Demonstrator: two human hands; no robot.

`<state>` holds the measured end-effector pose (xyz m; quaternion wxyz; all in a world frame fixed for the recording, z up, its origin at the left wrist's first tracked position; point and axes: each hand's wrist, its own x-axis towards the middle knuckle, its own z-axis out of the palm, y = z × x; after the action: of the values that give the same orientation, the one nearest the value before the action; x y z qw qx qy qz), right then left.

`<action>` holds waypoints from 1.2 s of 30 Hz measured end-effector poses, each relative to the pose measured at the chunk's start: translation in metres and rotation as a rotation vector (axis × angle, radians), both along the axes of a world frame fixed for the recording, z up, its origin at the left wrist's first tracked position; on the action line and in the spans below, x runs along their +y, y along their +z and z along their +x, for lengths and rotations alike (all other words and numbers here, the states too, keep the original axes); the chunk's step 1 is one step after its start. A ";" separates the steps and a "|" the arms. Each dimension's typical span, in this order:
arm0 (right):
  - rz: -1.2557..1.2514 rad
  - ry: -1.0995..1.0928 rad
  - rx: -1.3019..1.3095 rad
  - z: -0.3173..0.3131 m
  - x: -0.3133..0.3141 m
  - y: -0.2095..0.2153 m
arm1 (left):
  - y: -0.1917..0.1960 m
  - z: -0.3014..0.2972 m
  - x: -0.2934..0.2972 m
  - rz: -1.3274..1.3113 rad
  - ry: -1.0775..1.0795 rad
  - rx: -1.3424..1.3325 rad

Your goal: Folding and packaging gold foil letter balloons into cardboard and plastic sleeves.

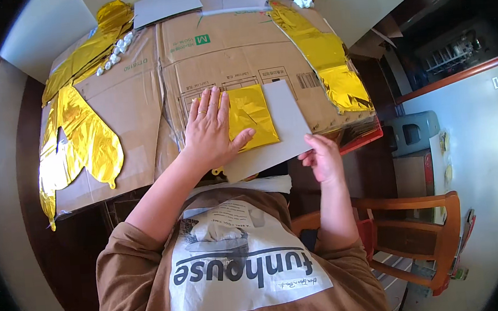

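A folded square of gold foil (254,115), which looks like a flattened foil balloon, lies partly on a grey card sheet (287,108) at the near edge of the cardboard surface. My left hand (209,126) rests flat on the foil's left part, fingers stretched out and pointing away from me, and hides that side. A small gold tab (218,171) shows under the wrist, near the edge. With thumb and fingers, my right hand (322,155) pinches the card's near right corner, which sticks out past the cardboard.
Flattened cardboard (224,58) covers the worktop. Flat gold foil balloons (87,142) lie at the left, beside white crumpled bits (113,56). A long gold foil strip (320,50) is at the right. Another grey card (167,5) lies far back. A wooden chair (442,228) stands behind my right arm.
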<state>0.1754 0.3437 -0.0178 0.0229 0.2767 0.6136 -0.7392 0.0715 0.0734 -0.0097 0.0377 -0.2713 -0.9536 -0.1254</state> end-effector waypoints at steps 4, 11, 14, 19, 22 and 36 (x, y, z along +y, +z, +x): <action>0.257 -0.011 -0.016 0.003 0.062 0.027 | -0.002 0.002 -0.001 0.035 -0.005 0.058; 0.765 -0.138 0.276 -0.013 0.107 0.094 | -0.007 0.003 -0.004 0.025 -0.005 0.065; 0.551 -0.202 0.475 -0.073 0.083 0.076 | -0.008 0.003 -0.003 0.045 -0.017 0.089; 0.681 0.031 0.233 -0.164 0.032 0.026 | -0.007 0.003 -0.004 0.076 -0.018 0.098; 1.164 0.393 0.157 -0.173 0.007 0.030 | -0.005 0.003 -0.005 0.093 -0.008 0.092; 1.228 1.150 -0.191 -0.123 -0.025 0.079 | -0.008 0.005 -0.012 0.112 0.007 0.086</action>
<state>0.0523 0.3182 0.0616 0.2929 -0.0540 0.9469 -0.1211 0.0766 0.0616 -0.0182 0.0941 -0.2706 -0.9435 -0.1665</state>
